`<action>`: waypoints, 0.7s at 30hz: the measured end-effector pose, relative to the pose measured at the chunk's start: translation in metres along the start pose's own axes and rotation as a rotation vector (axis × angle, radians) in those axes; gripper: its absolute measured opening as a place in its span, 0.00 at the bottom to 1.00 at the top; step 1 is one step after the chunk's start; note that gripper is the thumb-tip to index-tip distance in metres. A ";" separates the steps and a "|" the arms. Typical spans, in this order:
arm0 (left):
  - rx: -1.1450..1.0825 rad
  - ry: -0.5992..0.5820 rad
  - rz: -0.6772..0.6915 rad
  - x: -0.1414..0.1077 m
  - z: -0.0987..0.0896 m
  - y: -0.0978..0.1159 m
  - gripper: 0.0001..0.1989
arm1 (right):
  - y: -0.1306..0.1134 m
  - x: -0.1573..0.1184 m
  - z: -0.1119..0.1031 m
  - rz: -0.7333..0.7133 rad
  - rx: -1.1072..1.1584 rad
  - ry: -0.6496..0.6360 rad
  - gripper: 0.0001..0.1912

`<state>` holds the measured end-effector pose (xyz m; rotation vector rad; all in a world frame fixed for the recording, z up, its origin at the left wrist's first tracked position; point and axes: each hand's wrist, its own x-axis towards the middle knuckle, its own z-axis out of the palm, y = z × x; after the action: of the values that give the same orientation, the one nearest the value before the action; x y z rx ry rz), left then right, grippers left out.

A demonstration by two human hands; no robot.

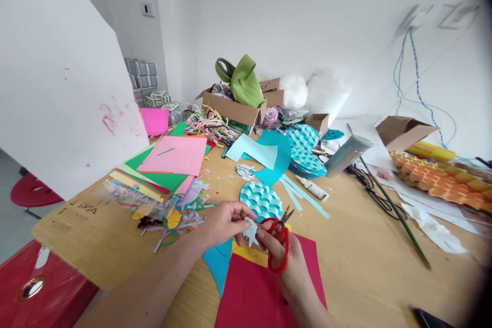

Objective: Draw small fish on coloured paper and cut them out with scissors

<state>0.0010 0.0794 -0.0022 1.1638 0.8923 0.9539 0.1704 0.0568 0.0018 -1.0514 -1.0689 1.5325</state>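
My left hand (228, 221) pinches a small light blue paper cutout (251, 233) with a jagged edge. Red-handled scissors (285, 259) hang on my right hand (282, 253), their dark blades pointing up and away from me; the fingertips of that hand also meet the cutout's right side. Beneath both hands lie a dark red paper sheet (253, 292), a yellow paper piece (249, 254) and a blue paper piece (218, 261). Just beyond them is a round teal scale-patterned disc (261, 200). A small fish drawing cutout (245, 171) rests farther back.
Stacked coloured paper (172, 154) and scattered paper strips (192, 215) lie to the left. A glue bottle (313, 188), a grey tumbler (348, 155) and a green stick (403, 225) are on the right. Cardboard boxes (230, 108) line the back. A phone (428, 318) shows at the front right.
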 end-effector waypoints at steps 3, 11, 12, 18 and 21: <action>0.004 -0.015 -0.002 0.000 0.000 0.000 0.18 | 0.001 0.000 0.000 0.001 0.006 -0.008 0.15; -0.063 -0.028 0.010 -0.002 0.000 0.002 0.20 | -0.001 0.000 0.002 -0.028 -0.032 0.076 0.16; -0.055 -0.026 0.005 -0.002 0.000 0.002 0.20 | -0.002 -0.001 0.003 -0.040 -0.042 0.080 0.16; 0.069 0.036 0.000 -0.003 -0.001 0.005 0.15 | -0.006 -0.005 0.009 -0.097 -0.145 0.137 0.19; 0.177 0.071 0.039 -0.003 -0.002 0.006 0.11 | -0.007 -0.006 0.009 -0.133 -0.185 0.162 0.19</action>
<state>-0.0030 0.0778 0.0032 1.3075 1.0306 0.9676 0.1639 0.0507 0.0113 -1.1844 -1.1584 1.2392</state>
